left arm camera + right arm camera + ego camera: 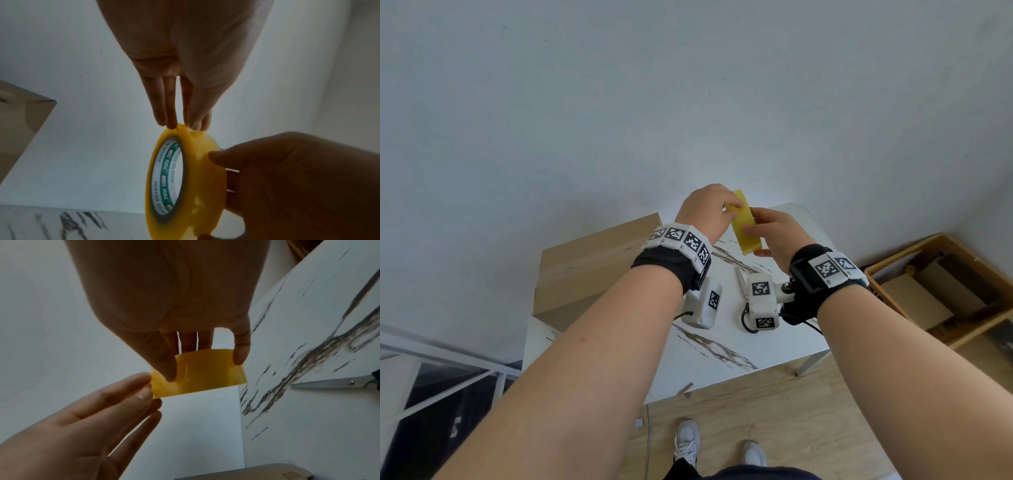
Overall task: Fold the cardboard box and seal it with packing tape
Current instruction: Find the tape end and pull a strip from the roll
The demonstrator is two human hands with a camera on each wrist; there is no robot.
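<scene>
A yellow packing tape roll (744,226) is held up in the air over the white marbled table (722,346). My right hand (751,236) grips it across its width, thumb on one side and fingers on the other (205,366). My left hand (732,207) pinches the roll's upper rim with its fingertips (185,126). The roll's white and green core (166,178) faces the left wrist camera. The cardboard box (592,263) stands on the table's left part, below and left of my hands, its top flaps down.
Scissors (741,281) lie on the table under my right wrist, blades seen in the right wrist view (329,383). A wooden crate (928,291) with cardboard pieces sits on the floor at right. A white rail (448,363) runs at lower left.
</scene>
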